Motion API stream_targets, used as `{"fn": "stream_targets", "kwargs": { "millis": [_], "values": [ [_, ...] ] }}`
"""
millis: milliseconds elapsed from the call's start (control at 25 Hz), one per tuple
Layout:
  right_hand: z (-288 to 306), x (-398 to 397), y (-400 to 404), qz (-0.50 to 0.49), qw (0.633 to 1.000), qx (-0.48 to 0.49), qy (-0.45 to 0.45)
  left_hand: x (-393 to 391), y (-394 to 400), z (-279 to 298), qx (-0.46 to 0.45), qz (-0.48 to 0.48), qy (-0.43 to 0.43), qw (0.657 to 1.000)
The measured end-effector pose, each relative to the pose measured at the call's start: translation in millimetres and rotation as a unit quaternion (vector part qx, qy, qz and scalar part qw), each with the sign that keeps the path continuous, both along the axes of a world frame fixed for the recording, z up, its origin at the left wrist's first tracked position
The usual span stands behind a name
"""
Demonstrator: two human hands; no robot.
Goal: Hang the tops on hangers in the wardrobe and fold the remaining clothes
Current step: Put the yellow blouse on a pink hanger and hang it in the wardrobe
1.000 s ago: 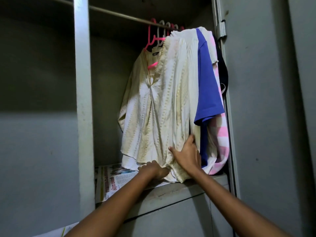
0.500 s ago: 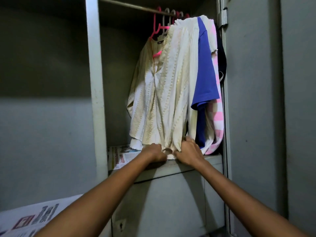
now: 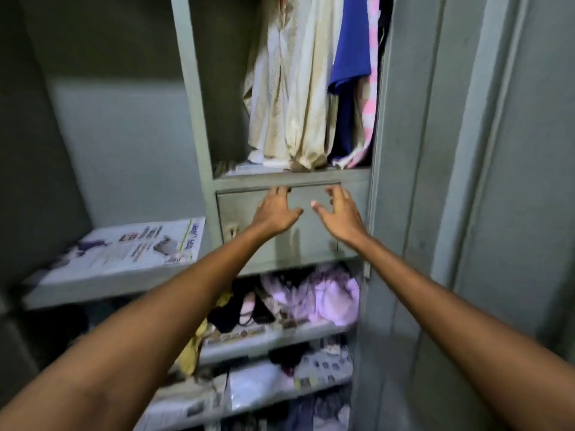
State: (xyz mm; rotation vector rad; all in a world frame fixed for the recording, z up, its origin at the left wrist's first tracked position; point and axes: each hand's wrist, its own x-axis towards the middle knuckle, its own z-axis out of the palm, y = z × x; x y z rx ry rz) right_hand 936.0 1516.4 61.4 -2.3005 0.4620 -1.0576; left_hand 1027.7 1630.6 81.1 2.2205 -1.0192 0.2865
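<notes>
Up at 12 o'clock the cream blouse [image 3: 289, 88], blue top [image 3: 351, 42] and pink checked top [image 3: 368, 119] hang in the wardrobe [image 3: 193, 88]. Below them, left hand [image 3: 273, 213] and right hand [image 3: 339, 216] are empty, fingers spread loosely by the drawer front [image 3: 308, 244].

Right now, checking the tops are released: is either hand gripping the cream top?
No: both the left hand and right hand hang open below the cream top.
</notes>
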Motion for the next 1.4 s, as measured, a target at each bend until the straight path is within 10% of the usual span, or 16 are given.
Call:
{"fn": "stream_targets", "kwargs": {
  "millis": [600, 1040, 1400],
  "values": [
    [-241.6, -172.9, 110.1, -0.065, 0.909, 0.36, 0.202, -161.9, 88.7, -248.6, 0.086, -0.059, 0.379, 0.919],
    [-350.3, -382.7, 147.5, -0.22, 0.815, 0.474, 0.253, -330.4, 85.6, -358.4, 0.274, -0.207, 0.442, 0.829],
    [-344.7, -602.8, 57.3, -0.398, 0.728, 0.554, 0.071, -549.4, -56.4, -330.3, 0.345, -0.402, 0.344, 0.775]
  ]
}}
